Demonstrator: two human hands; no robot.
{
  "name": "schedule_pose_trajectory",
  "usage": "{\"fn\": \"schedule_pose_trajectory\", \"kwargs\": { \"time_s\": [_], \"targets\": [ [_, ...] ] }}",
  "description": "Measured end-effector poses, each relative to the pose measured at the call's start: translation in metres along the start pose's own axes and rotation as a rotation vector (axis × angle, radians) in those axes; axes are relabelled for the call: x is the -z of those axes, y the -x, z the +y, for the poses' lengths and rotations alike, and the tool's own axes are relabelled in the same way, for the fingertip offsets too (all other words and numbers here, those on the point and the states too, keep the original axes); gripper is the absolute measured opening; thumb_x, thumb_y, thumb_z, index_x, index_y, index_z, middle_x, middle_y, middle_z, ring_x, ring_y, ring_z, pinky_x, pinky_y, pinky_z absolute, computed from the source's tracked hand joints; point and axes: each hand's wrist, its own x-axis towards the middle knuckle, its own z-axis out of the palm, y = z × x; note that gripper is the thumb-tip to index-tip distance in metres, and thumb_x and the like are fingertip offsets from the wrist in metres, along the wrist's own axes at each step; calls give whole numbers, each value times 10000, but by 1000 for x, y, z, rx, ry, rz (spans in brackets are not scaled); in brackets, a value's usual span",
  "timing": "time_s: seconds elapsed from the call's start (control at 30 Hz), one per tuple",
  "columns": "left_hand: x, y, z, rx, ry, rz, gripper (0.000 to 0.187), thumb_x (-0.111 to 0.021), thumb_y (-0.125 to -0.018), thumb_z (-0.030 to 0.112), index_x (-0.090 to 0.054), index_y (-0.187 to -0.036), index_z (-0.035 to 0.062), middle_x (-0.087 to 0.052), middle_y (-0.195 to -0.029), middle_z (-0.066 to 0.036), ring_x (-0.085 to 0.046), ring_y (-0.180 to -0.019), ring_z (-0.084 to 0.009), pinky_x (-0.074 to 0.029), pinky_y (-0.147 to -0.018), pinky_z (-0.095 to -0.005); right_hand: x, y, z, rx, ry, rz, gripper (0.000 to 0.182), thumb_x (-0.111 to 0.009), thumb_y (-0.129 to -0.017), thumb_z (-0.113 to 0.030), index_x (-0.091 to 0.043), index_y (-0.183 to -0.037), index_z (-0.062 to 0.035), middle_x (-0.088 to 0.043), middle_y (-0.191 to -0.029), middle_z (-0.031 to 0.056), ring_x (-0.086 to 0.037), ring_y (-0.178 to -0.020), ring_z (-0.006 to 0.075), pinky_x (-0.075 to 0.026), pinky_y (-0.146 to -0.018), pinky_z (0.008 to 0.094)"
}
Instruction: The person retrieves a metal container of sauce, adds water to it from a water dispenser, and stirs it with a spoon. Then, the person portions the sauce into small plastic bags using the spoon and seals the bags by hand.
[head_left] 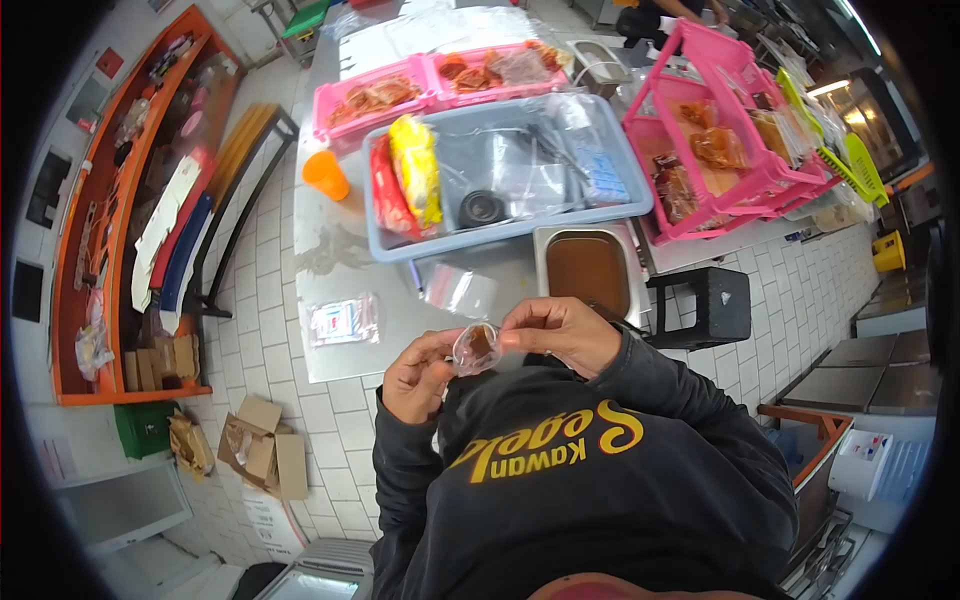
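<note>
Close in front of my chest, a small clear plastic bag [477, 349] with brown sauce inside is between my two hands. My left hand [422, 376] grips its near left side, fingers curled round it. At its right edge, the fingers of my right hand [562, 332] pinch the plastic. Just beyond my right hand stands a steel pan [541, 270] holding brown sauce. Ahead of the bag, a pack of clear plastic bags [462, 290] lies on the steel table [325, 365], with a printed packet [345, 321] to its left.
A grey-blue tub [380, 247] holds red and yellow packs and a black round item. Behind it are pink baskets [330, 120] of bagged food. An orange cup [325, 175] stands left, a pink crate [690, 120] and black stool [705, 305] right. Another person [650, 22] is at the back.
</note>
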Motion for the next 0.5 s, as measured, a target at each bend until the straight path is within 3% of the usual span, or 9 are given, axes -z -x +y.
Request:
{"fn": "schedule_pose_trajectory", "kwargs": {
  "time_s": [0.1,0.13,0.17,0.2,0.27,0.3,0.33,0.4,0.5],
  "targets": [
    [34,7,10,-21,-111,12,357,-584,-758,-37,-450,-1089,-47,-554,-907,-99,-554,-820,-144,-455,-736,-256,-31,-18,8,9,18,-36,120,-612,-770,-154,-582,-808,-45,-584,-775,-5,-478,-651,68,-379,-592,239],
    [39,7,14,-43,-148,54,356,-563,-759,-57,-442,-1092,-28,-555,-860,-84,-556,-691,-118,-457,-646,-219,-39,-24,12,154,296,24,118,-626,-753,-125,-564,-796,-33,-564,-745,-6,-479,-642,65,-370,-584,232],
    [39,5,18,-40,-149,57,356,-563,-759,-57,-442,-1092,-28,-555,-860,-84,-556,-691,-118,-457,-646,-219,-47,-30,15,300,573,86,128,-640,-737,-95,-547,-784,-21,-545,-716,-6,-480,-633,62,-362,-576,225],
    [35,3,23,-132,-367,197,384,-554,-744,-70,-433,-1104,-11,-553,-838,-73,-541,-628,-106,-451,-595,-206,-59,-36,14,449,794,219,166,-652,-659,-57,-515,-750,-32,-527,-683,20,-498,-641,112,-364,-598,262],
    [51,2,26,-240,-801,362,457,-539,-696,-83,-418,-1122,30,-565,-819,-60,-547,-539,-111,-436,-495,-182,-67,-61,31,622,1013,291,176,-641,-633,-40,-508,-748,-37,-513,-672,27,-494,-655,147,-363,-610,278],
    [56,3,30,-238,-804,361,457,-539,-696,-83,-418,-1122,30,-565,-819,-60,-547,-539,-111,-436,-495,-182,-71,-72,39,800,1233,363,191,-630,-607,-23,-501,-746,-42,-499,-661,34,-491,-668,181,-363,-621,294],
    [58,2,32,-215,-880,406,470,-535,-689,-79,-407,-1127,32,-574,-835,-62,-575,-578,-129,-449,-501,-188,-79,-80,43,793,1228,400,201,-614,-585,-8,-493,-740,-48,-494,-658,28,-484,-706,217,-365,-651,320],
    [69,4,37,-147,-917,452,486,-525,-692,-44,-374,-1147,35,-589,-885,-86,-629,-748,-203,-498,-541,-232,-89,-96,53,771,1183,426,199,-615,-592,-11,-499,-748,-49,-498,-661,25,-484,-698,209,-370,-647,313],
    [98,11,41,-197,-977,387,492,-518,-693,-30,-361,-1154,36,-592,-949,-103,-617,-832,-228,-514,-565,-258,-105,-109,57,745,1085,428,193,-609,-607,-14,-510,-768,-52,-503,-666,26,-480,-681,192,-379,-639,295]
  ]
}}
